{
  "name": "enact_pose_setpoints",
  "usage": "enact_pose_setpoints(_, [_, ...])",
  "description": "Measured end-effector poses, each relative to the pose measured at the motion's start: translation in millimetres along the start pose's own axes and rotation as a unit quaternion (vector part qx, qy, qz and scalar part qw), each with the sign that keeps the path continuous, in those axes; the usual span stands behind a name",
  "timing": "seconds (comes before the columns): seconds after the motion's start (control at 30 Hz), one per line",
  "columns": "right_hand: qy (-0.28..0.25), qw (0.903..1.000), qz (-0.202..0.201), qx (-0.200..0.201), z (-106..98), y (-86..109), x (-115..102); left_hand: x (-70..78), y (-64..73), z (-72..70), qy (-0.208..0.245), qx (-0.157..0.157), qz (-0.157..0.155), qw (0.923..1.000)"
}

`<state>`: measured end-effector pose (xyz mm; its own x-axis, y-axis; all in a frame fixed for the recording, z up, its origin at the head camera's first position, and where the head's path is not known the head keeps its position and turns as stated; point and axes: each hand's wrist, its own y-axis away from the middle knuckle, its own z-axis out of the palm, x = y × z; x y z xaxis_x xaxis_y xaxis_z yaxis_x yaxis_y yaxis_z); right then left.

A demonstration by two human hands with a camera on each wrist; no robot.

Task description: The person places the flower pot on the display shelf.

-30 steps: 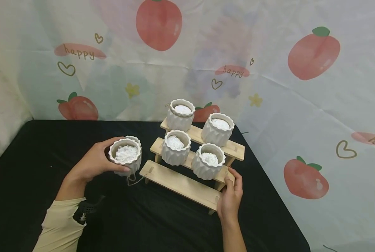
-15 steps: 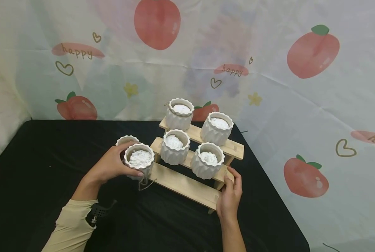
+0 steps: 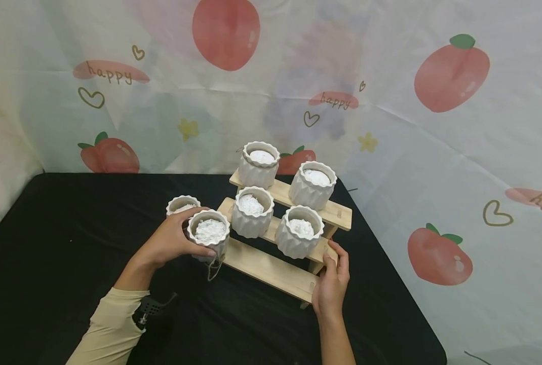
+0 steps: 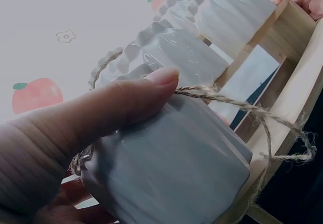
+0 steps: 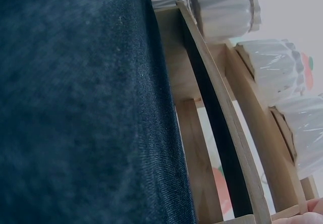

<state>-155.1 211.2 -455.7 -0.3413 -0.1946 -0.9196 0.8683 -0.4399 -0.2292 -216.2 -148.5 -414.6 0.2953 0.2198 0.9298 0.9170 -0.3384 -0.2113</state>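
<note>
My left hand (image 3: 166, 242) grips a white fluted ceramic pot (image 3: 223, 246) filled with white crumbly material. In the left wrist view the thumb presses on the side of this pot (image 4: 171, 158), and a loose twine tie (image 4: 242, 105) trails from it. The pot overlaps the left end of the lowest step of a three-tier wooden stand (image 3: 271, 268). At the stand's right end my right hand (image 3: 332, 281) holds the edge of the steps, fingertips on the middle one. Two similar pots (image 3: 250, 225) stand on the middle tier and two (image 3: 257, 175) on the top tier.
Behind my left hand stands another white pot (image 3: 169, 206), partly hidden. A black cloth (image 3: 70, 284) covers the table. A pale backdrop (image 3: 170, 101) printed with peaches rises behind and along the right side.
My left hand has carried the pot rightward, from beside the stand to the left end of its lowest step. The pot behind has come into view. The right hand keeps its hold.
</note>
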Motion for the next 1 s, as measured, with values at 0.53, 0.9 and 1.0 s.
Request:
enact_pose_setpoints(0.53, [0.001,1.0000,0.004,0.003,2.2,0.8,-2.2,-1.3,-0.2,10.6,0.000,0.017,0.001,0.9999])
enact_pose_setpoints(0.9, [0.002,1.0000,0.004,0.002,1.7,0.2,-3.4,-3.5,-1.2,15.8,-0.014,0.017,-0.010,0.9997])
enact_pose_setpoints(1.0, [0.003,1.0000,0.006,0.004,1.2,0.7,-3.4,-4.3,-1.2,16.9,-0.018,0.014,-0.013,0.9997])
